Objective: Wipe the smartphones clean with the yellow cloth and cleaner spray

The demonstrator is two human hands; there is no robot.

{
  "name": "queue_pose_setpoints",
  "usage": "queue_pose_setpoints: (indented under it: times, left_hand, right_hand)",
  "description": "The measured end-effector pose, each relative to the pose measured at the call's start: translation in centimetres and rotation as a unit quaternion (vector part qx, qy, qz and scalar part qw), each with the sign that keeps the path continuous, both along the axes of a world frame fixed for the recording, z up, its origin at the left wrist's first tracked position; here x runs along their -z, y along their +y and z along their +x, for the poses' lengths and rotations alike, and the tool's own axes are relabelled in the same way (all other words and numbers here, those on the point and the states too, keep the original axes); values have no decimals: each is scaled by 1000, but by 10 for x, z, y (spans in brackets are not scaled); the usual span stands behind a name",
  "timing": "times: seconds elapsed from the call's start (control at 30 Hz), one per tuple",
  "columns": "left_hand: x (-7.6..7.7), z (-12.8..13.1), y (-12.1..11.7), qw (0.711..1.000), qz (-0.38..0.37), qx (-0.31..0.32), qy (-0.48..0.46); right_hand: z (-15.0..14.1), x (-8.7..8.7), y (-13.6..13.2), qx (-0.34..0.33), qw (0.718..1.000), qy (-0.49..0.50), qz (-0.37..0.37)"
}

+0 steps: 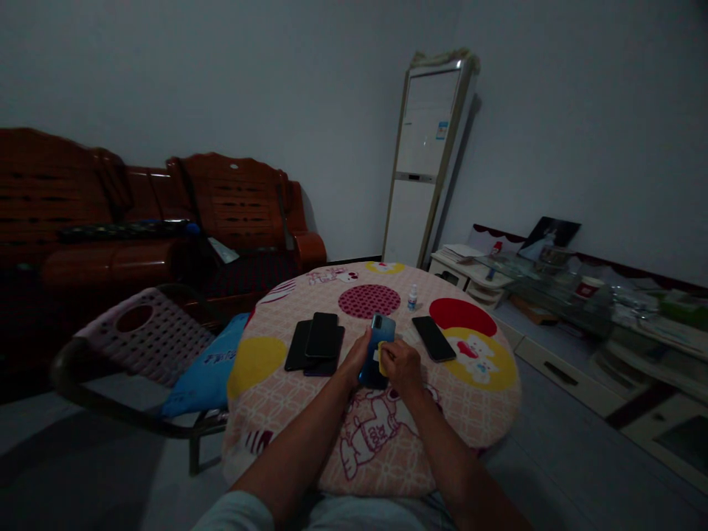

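A blue smartphone (383, 324) lies back side up on the cloth-covered round table (299, 435), its camera end pointing away from me. My left hand (357, 358) grips the phone along its left edge. In my right hand (403, 363) a small yellow cloth or sponge (382, 357) is pinched against the phone's back; which of the two I cannot tell. To the left several dark phones or tablets (321, 335) lie stacked and overlapping. A black smartphone (434, 338) rests screen up on the right. Beyond the hands stands a small clear bottle (412, 297) with a white cap.
A woven chair (149, 339) holding a blue cushion (207, 369) is at the table's left. Behind it are wooden sofas (232, 199). A tall air conditioner (423, 147) stands in the corner. On the right runs a low cabinet (564, 369) with a glass top and clutter.
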State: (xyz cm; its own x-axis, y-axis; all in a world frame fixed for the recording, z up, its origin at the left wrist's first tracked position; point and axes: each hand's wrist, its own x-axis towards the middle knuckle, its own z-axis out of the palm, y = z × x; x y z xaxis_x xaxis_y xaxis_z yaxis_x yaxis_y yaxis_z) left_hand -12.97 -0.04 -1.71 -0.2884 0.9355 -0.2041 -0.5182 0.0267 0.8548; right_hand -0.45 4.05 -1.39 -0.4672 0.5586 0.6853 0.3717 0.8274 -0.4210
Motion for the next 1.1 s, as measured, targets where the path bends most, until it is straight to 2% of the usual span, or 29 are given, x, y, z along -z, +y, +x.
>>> queue_pose_setpoints:
  times: [0.1,0.2,0.5,0.6,0.83,1.0,1.1]
  left_hand:
    - [2,-1,1,1000,-11,1,-19]
    - [4,-4,3,998,-13,-4,-54]
    - [-14,-14,-7,986,8,3,-167]
    - [-17,-17,-11,981,28,0,-191]
    - [-13,-13,-7,976,-6,51,-210]
    - [-7,-9,-2,983,-82,25,-163]
    - [-5,-9,-1,983,-104,27,-149]
  right_hand:
    - [3,-1,9,30,999,6,-8]
    - [6,0,15,24,999,10,-20]
    - [11,-3,-2,-129,988,48,-77]
    - [12,-5,-6,-155,983,46,-86]
    - [7,3,6,-104,987,75,-92]
    - [7,7,23,-46,983,135,-113]
    - [7,6,27,-20,980,156,-120]
